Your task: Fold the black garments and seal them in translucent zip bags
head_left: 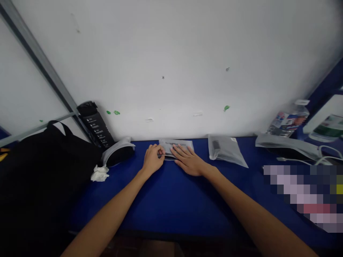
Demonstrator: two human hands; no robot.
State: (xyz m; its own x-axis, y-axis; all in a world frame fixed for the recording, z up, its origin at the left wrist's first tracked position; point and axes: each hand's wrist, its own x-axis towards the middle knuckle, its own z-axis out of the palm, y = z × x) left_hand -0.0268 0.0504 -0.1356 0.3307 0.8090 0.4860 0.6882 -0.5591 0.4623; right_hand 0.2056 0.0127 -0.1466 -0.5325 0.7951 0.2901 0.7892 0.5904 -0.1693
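Observation:
A frosted zip pouch (174, 143) with dark lettering lies flat on the blue table, close to the wall. My left hand (153, 157) is closed in a pinch at the pouch's near left edge; whether a slider is between the fingers is too small to tell. My right hand (190, 162) rests with its fingers spread on the right part of the pouch and hides some of the lettering. Along the near side, the pouch's edge looks slightly parted and dark.
Right of my hands lies another frosted pouch (227, 150) with a dark item inside. Further right are a long pouch (289, 144), white cable (297, 161) and plastic bottle (288, 119). At left are a black bag (50, 171), crumpled tissue (100, 174), pouch (118, 153) and black box (96, 125).

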